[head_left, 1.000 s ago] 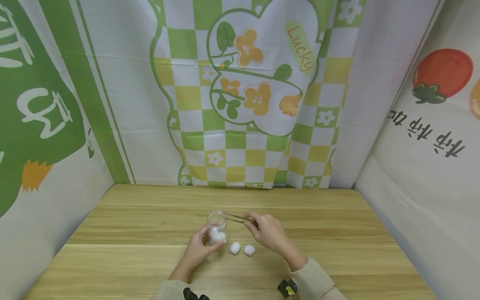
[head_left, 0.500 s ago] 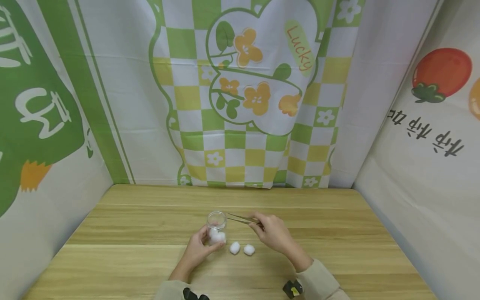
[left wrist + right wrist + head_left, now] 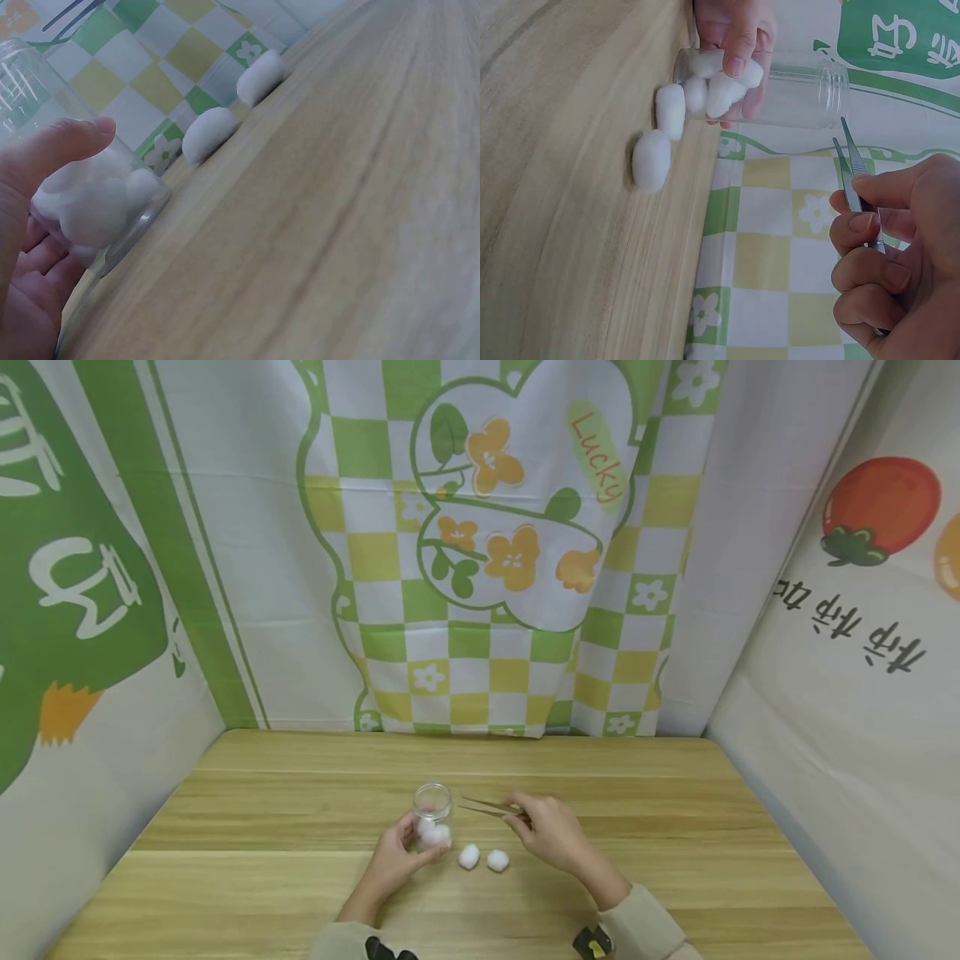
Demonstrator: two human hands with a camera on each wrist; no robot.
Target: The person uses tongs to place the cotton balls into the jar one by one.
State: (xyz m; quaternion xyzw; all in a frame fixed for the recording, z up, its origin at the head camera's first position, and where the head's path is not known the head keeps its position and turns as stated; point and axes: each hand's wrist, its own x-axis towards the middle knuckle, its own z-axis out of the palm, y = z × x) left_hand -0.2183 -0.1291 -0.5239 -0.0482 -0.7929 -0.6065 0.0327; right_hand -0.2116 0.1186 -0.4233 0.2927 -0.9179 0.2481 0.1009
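Note:
A clear jar (image 3: pixel 432 802) stands upright on the table, its mouth uncovered, with several white cotton balls (image 3: pixel 721 91) in its lower half. My left hand (image 3: pixel 393 860) grips the jar around its base, thumb across the near side. In my right hand (image 3: pixel 553 832) is a pair of metal tweezers (image 3: pixel 487 807), pinched between thumb and fingers. Their tips are apart with nothing between them, just right of the jar's rim. Two more cotton balls, a nearer-to-jar cotton ball (image 3: pixel 469 857) and a farther cotton ball (image 3: pixel 497 860), lie on the table right of the jar.
The wooden table (image 3: pixel 262 827) reaches back to a checkered green and yellow curtain (image 3: pixel 480 677). Printed cloth walls stand at the left (image 3: pixel 195 710) and right (image 3: pixel 817 752) sides. Dark wrist-worn devices sit at both sleeves.
My right hand has moved right with the tweezers, whose tips have left the jar's mouth. The left hand, the jar and the two loose cotton balls stay in place.

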